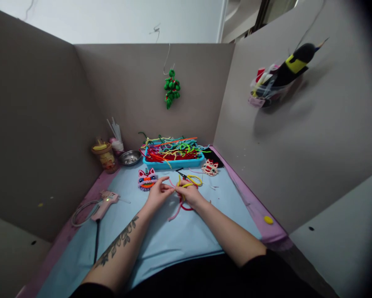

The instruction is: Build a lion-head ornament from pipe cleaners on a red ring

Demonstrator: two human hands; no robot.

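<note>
My left hand [157,194] and my right hand [190,193] meet over the light blue table cover [161,240], fingertips pinched together on pipe cleaners [179,207]. The strands are pink, red and yellow, and they trail out under my right hand. Yellow-handled scissors [190,179] lie just beyond my right hand. A pink and orange lion-head craft [146,179] lies just beyond my left hand. A smaller white and red lion-head craft [210,167] sits further right.
A blue tray [173,163] full of coloured pipe cleaners stands at the back. A pink glue gun [104,203] with its cord lies at the left. A metal bowl [130,157], a decorated cup [105,156], grey partition walls and a hanging green ornament [172,89] surround the table.
</note>
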